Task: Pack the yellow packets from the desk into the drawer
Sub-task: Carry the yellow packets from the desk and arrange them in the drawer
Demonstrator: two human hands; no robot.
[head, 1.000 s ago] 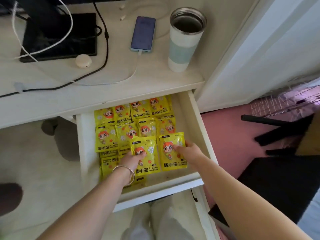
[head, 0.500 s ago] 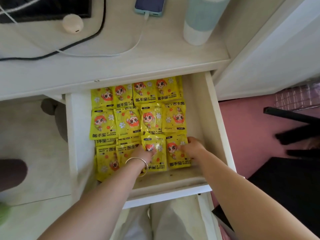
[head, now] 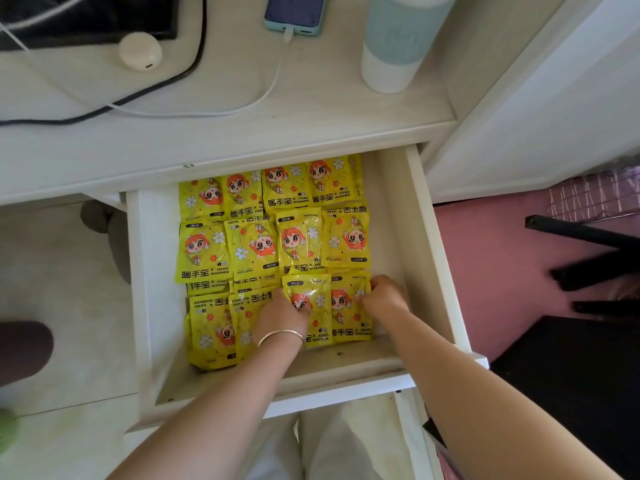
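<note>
Several yellow hand-warmer packets (head: 254,247) lie flat in rows inside the open white drawer (head: 429,258). My left hand (head: 284,317), with a bangle on the wrist, presses its fingertips onto a front-row packet (head: 317,289). To its right lies the last packet of the front row (head: 346,320). My right hand (head: 384,296) has its fingers curled at this packet's right edge and its thumb on top, pinching it. Both packets lie down in the drawer. I see no yellow packets on the visible part of the desk top (head: 242,133).
On the desk stand a pale tumbler (head: 394,46), a phone (head: 294,12) on a white charging cable, a round cream case (head: 140,51) and black cables. Bare drawer floor shows along the right wall. Black furniture legs (head: 581,233) stand on the pink floor at the right.
Both hands have moved their two packets down and forward, laying them flat as the right end of the front row. The camera has tilted down and closer to the drawer.
</note>
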